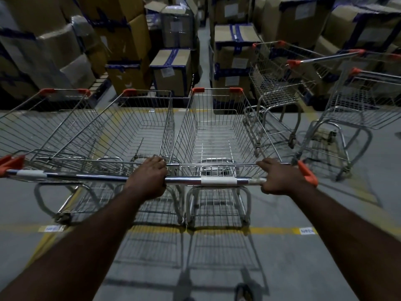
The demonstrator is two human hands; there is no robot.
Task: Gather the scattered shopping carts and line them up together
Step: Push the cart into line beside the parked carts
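At the centre of my view stands the shopping cart (217, 135), an empty wire basket with orange corner caps, pointing away from me toward the top of the frame. Its chrome handle bar (217, 180) runs across the middle of the picture and carries a strip of white tape. The left hand (147, 178) has its fingers curled over the bar's left end. The right hand (280, 178) is wrapped around the right end, just beside an orange end cap (308, 173). Both hands are gripping the handle, and both bare forearms reach in from the bottom corners. Against the cart's left side stands a second cart (130, 127), parallel with it, and a third cart (32, 124) stands beside that one at the left edge (their handles make nearly one line, so I cannot tell where one bar ends under the left hand). On the right of the frame, apart from this row, an angled cart (275, 90) faces a different way, and a far-right cart (364, 103) stands near it at the edge; motion blur hides whether another is nested there. The grey floor (282, 268) carries a yellow line (271, 230) across the lower middle. Stacked cardboard boxes (171, 70) bound with blue tape fill the top of the frame.
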